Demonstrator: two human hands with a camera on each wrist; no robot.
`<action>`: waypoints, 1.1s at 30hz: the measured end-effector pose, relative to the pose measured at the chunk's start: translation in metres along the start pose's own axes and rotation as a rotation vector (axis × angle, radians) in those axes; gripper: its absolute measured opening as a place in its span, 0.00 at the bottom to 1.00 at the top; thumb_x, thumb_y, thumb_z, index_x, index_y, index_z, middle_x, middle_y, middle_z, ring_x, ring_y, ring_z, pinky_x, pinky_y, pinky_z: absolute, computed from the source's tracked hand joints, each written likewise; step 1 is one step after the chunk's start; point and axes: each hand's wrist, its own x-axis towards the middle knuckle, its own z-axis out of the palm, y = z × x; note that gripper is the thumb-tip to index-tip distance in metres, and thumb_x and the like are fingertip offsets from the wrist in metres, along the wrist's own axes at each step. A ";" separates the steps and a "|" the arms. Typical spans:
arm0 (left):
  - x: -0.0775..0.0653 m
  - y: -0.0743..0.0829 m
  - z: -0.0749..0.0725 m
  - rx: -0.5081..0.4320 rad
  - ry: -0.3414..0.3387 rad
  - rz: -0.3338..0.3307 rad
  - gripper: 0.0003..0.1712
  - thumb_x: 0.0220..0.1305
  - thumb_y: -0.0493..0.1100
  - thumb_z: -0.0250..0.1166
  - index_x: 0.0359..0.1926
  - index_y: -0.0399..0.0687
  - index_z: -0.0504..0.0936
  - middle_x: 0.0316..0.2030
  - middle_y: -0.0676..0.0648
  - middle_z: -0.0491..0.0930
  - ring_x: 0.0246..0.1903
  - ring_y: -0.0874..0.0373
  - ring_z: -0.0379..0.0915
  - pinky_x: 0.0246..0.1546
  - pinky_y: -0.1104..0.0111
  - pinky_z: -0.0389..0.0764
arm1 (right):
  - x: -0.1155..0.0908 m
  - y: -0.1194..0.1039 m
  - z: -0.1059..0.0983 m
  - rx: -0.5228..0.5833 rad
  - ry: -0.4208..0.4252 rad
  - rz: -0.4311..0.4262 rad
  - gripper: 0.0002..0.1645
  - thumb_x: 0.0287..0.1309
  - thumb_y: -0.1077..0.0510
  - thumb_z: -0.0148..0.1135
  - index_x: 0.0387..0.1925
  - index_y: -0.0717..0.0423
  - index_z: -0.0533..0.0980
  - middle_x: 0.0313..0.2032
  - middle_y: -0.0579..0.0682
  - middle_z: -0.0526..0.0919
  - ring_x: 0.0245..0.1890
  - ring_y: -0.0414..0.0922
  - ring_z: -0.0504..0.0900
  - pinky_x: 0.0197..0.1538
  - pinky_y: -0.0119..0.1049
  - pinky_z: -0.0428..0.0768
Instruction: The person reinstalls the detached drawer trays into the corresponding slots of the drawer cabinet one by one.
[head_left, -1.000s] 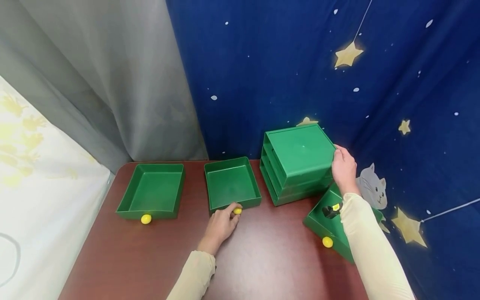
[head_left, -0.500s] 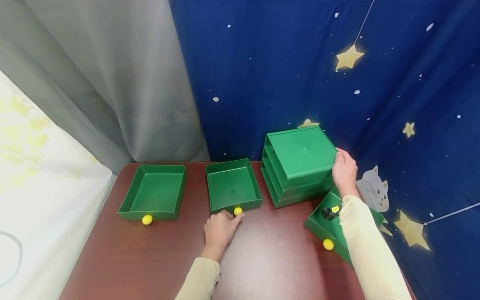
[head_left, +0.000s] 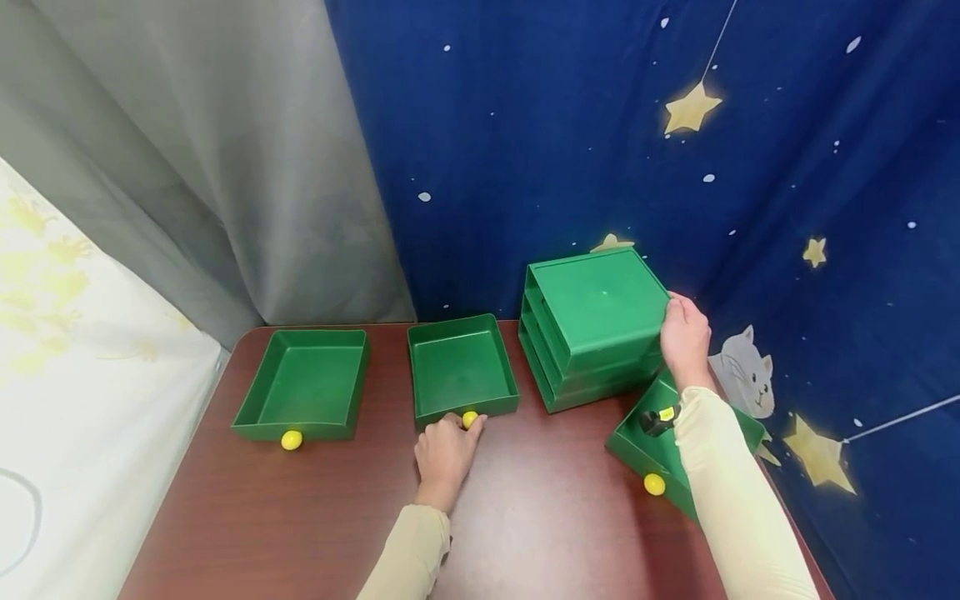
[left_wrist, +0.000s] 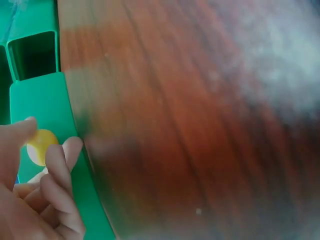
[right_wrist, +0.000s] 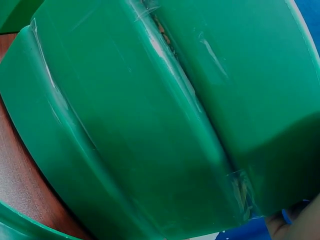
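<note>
In the head view, a green drawer (head_left: 461, 367) with a yellow knob (head_left: 470, 419) lies in the middle of the table. My left hand (head_left: 444, 458) is at its front; the left wrist view shows thumb and fingers around the yellow knob (left_wrist: 42, 147), pinching it. To the right stands a green drawer cabinet (head_left: 596, 308) with open slots facing left. My right hand (head_left: 686, 335) grips its upper right edge. In the right wrist view, the cabinet wall (right_wrist: 135, 125) fills most of the frame, with clear tape along its seams and only some fingers visible at the lower right corner.
Another green drawer (head_left: 315, 383) with a yellow knob lies at the left. A third drawer (head_left: 656, 450) sits askew on the right, partly under my right forearm. The table (head_left: 540, 500) is reddish brown. A blue star-patterned curtain (head_left: 517, 167) hangs behind.
My left hand slipped down off the middle drawer's front, then shifted to close around its knob again. The right hand keeps its hold on the cabinet. The head view shifts slightly.
</note>
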 end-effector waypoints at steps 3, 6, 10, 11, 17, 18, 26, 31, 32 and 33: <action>0.000 -0.003 -0.002 -0.030 -0.015 -0.035 0.26 0.59 0.69 0.69 0.24 0.53 0.82 0.17 0.53 0.79 0.18 0.53 0.75 0.19 0.59 0.72 | 0.000 0.000 -0.001 0.003 -0.008 0.008 0.32 0.77 0.40 0.35 0.70 0.46 0.72 0.72 0.52 0.72 0.75 0.56 0.67 0.76 0.53 0.61; -0.002 -0.007 -0.005 -0.060 -0.029 -0.057 0.24 0.60 0.67 0.69 0.29 0.52 0.83 0.19 0.53 0.81 0.19 0.53 0.77 0.20 0.58 0.73 | -0.002 -0.001 -0.001 0.010 -0.021 0.016 0.32 0.77 0.40 0.34 0.71 0.46 0.71 0.73 0.51 0.72 0.75 0.55 0.66 0.77 0.54 0.61; -0.004 -0.011 -0.009 -0.074 -0.017 -0.061 0.22 0.61 0.64 0.69 0.32 0.50 0.84 0.20 0.52 0.82 0.22 0.49 0.80 0.22 0.55 0.76 | -0.001 0.000 -0.004 0.009 -0.035 0.022 0.33 0.78 0.39 0.34 0.72 0.46 0.70 0.73 0.51 0.71 0.75 0.56 0.65 0.76 0.55 0.60; -0.004 -0.012 -0.010 -0.074 -0.008 -0.061 0.21 0.61 0.63 0.69 0.32 0.50 0.84 0.21 0.51 0.83 0.23 0.47 0.81 0.23 0.54 0.76 | -0.001 0.000 -0.004 0.009 -0.039 0.023 0.33 0.78 0.39 0.34 0.72 0.45 0.70 0.73 0.51 0.71 0.75 0.56 0.65 0.76 0.55 0.60; -0.003 -0.022 -0.017 -0.067 0.048 -0.073 0.17 0.59 0.57 0.67 0.36 0.48 0.84 0.26 0.44 0.86 0.29 0.38 0.84 0.28 0.47 0.79 | -0.002 -0.001 -0.002 0.016 -0.038 0.026 0.33 0.78 0.39 0.33 0.72 0.46 0.70 0.73 0.51 0.71 0.75 0.56 0.66 0.76 0.55 0.61; -0.003 -0.024 -0.018 -0.070 0.051 -0.077 0.17 0.59 0.56 0.67 0.36 0.48 0.84 0.27 0.43 0.86 0.30 0.38 0.84 0.29 0.46 0.79 | -0.002 -0.002 -0.002 0.019 -0.036 0.025 0.33 0.78 0.39 0.34 0.72 0.46 0.70 0.73 0.51 0.71 0.75 0.56 0.66 0.76 0.55 0.61; 0.001 -0.029 -0.023 -0.155 0.040 -0.132 0.18 0.60 0.54 0.67 0.40 0.44 0.86 0.32 0.42 0.89 0.33 0.40 0.86 0.37 0.47 0.82 | -0.002 0.000 0.001 0.031 -0.037 0.015 0.33 0.78 0.39 0.34 0.72 0.45 0.70 0.73 0.51 0.71 0.75 0.55 0.66 0.76 0.55 0.61; 0.005 -0.036 -0.026 -0.184 0.036 -0.144 0.19 0.62 0.53 0.66 0.45 0.42 0.87 0.35 0.42 0.89 0.35 0.40 0.86 0.40 0.47 0.82 | -0.002 0.000 0.000 0.034 -0.024 0.010 0.32 0.78 0.40 0.35 0.71 0.46 0.70 0.73 0.51 0.71 0.75 0.55 0.66 0.76 0.54 0.62; 0.006 -0.037 -0.027 -0.185 0.037 -0.145 0.19 0.62 0.52 0.66 0.46 0.42 0.87 0.35 0.42 0.89 0.36 0.40 0.86 0.41 0.47 0.82 | -0.002 0.001 0.000 0.035 -0.022 0.010 0.32 0.78 0.40 0.35 0.71 0.46 0.71 0.73 0.51 0.72 0.74 0.55 0.67 0.76 0.54 0.62; 0.007 -0.039 -0.027 -0.184 0.038 -0.146 0.19 0.62 0.52 0.65 0.46 0.42 0.87 0.35 0.41 0.89 0.36 0.39 0.86 0.41 0.46 0.82 | -0.002 0.001 -0.001 0.037 -0.022 0.011 0.32 0.78 0.40 0.35 0.71 0.46 0.70 0.72 0.51 0.72 0.74 0.55 0.67 0.76 0.54 0.62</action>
